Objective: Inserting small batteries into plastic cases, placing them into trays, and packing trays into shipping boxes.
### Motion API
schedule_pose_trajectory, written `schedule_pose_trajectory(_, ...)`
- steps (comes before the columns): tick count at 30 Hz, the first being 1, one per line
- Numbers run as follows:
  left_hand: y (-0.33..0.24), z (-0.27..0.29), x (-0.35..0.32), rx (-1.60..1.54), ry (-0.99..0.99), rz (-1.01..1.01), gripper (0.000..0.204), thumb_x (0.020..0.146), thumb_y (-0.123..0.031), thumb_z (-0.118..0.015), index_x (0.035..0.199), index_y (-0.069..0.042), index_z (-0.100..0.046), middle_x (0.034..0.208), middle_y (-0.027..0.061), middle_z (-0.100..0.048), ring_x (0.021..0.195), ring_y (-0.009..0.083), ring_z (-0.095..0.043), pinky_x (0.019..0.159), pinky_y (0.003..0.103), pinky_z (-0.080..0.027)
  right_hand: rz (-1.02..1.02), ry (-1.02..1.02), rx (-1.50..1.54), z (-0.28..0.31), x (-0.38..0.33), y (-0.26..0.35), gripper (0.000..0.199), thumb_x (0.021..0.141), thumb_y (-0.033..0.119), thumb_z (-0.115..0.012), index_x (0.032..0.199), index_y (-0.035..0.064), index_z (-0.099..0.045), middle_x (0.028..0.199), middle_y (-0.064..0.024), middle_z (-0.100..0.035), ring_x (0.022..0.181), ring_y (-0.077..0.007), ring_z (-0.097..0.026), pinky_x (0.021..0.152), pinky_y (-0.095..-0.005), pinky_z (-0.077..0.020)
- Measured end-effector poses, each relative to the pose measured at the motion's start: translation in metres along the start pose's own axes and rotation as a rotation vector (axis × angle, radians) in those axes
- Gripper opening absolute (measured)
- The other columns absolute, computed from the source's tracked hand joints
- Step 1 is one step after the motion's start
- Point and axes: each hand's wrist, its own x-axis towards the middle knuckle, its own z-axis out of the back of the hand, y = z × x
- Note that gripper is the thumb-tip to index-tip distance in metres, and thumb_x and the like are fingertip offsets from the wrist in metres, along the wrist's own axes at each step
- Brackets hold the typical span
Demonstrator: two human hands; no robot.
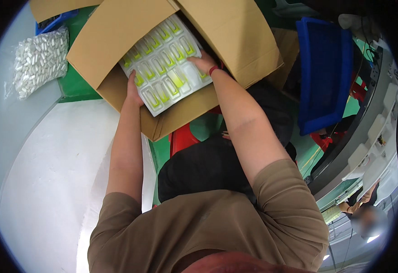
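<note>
A white moulded plastic tray (pixel 183 75) lies tilted inside an open cardboard box (pixel 176 109). Rows of pockets in it hold several clear and yellow-green oblong pieces (pixel 167 58); a pocket near the right edge has none. My left hand (pixel 134 91) grips the tray's left edge, thumb up over the rim. On the right edge, my right hand (pixel 203 63) has its thumb on the tray's top and the other fingers mostly hidden. A red band circles my right wrist. The tray's far end goes out of sight beneath a box flap (pixel 117 36).
A clear bag of small white pieces (pixel 41 60) lies at the far left, near a blue bin (pixel 58 22). To the right stands a large blue crate (pixel 321 77). A red stool (pixel 182 139) shows below the box, and another person (pixel 365 209) appears at the far right.
</note>
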Motion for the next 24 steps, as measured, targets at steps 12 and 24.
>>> schedule_pose_trajectory(12, 0.006, 0.024, 0.015, 0.008, -0.085, 0.015, 0.071, 0.101, -0.056, -0.053, 0.153, -0.008, -0.045, 0.149, 0.0182, -0.054, 0.132, 0.0414, -0.054, 0.115, 0.056, -0.041, -0.109, -0.082, -0.209, -0.026, 0.024, -0.032, 0.079, 0.083, 0.033, -0.076, 0.146, -0.0035, -0.046, 0.14, -0.0228, -0.06, 0.131, -0.0331, -0.058, 0.111, -0.0406, -0.0447)
schedule_pose_trajectory(24, 0.007, 0.013, 0.02, 0.097, 0.019, -0.048, 0.073, 0.099, -0.055, -0.063, 0.152, -0.008, -0.046, 0.147, 0.0144, -0.057, 0.129, 0.036, -0.059, 0.111, 0.053, -0.047, -0.051, -0.139, 0.033, -0.01, 0.001, 0.02, 0.08, 0.083, 0.037, -0.073, 0.148, -0.0021, -0.048, 0.145, -0.0245, -0.057, 0.136, -0.0343, -0.055, 0.115, -0.0404, -0.0409)
